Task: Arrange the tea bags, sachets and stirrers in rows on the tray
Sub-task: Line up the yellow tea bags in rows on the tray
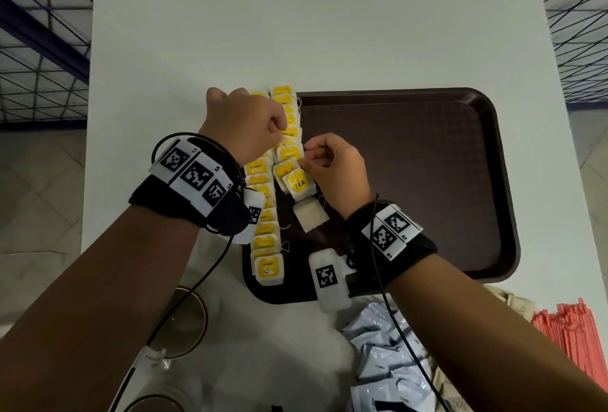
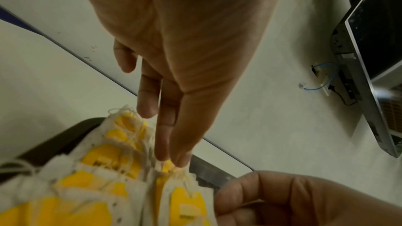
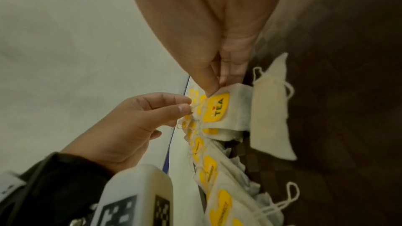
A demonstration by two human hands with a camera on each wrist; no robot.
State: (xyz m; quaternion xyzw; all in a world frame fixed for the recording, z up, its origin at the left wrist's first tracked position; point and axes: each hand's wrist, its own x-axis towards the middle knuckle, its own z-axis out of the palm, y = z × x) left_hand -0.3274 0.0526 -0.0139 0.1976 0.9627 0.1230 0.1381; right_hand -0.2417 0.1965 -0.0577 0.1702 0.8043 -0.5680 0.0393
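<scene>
Two rows of yellow-labelled tea bags [image 1: 265,233] run along the left edge of the dark brown tray [image 1: 427,181]. My left hand [image 1: 281,140] hovers over the second row and pinches a tea bag's string and edge between thumb and forefinger [image 2: 172,160]. Close beside it, my right hand [image 1: 304,156] pinches the corner of the tea bag labelled TEA [image 1: 298,183], which shows clearly in the right wrist view [image 3: 216,107]. A plain tea bag [image 1: 310,219] lies label down on the tray just below it.
A pile of pale blue sachets [image 1: 385,355] lies on the white table [image 1: 296,33] near the front edge. Red stirrers [image 1: 572,339] lie at the front right. Two round cups [image 1: 184,322] stand at the front left. The tray's right part is bare.
</scene>
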